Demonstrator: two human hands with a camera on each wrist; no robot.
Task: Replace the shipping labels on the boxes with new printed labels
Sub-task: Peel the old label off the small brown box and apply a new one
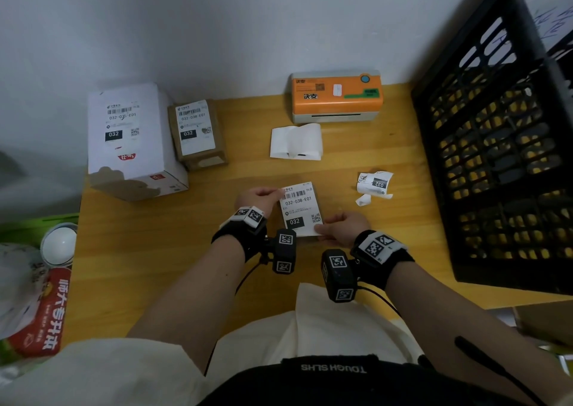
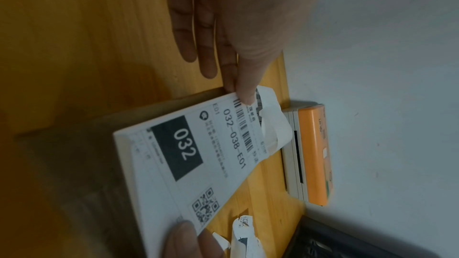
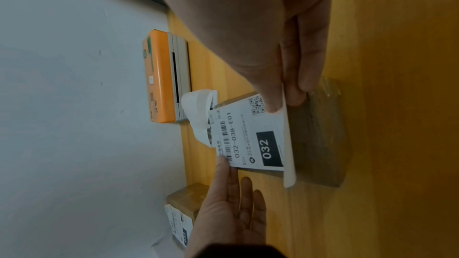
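Note:
A new white shipping label (image 1: 299, 208) printed 032-038-E01 lies over a small brown box (image 3: 320, 134) on the wooden table (image 1: 173, 250), in front of me. My left hand (image 1: 260, 198) pinches the label's far left corner between thumb and forefinger (image 2: 244, 93). My right hand (image 1: 338, 227) pinches the near right corner by the QR code (image 3: 257, 104). The label (image 2: 188, 154) covers most of the box top (image 2: 62, 164), and its near edge bends down over the box's side. The label's far end looks slightly raised.
A white box (image 1: 130, 139) and a small brown box (image 1: 195, 133), both labelled, stand at the back left. An orange label printer (image 1: 336, 95) sits by the wall, with white backing paper (image 1: 296, 142) before it. A crumpled old label (image 1: 373, 185) lies right; a black crate (image 1: 502, 145) beyond.

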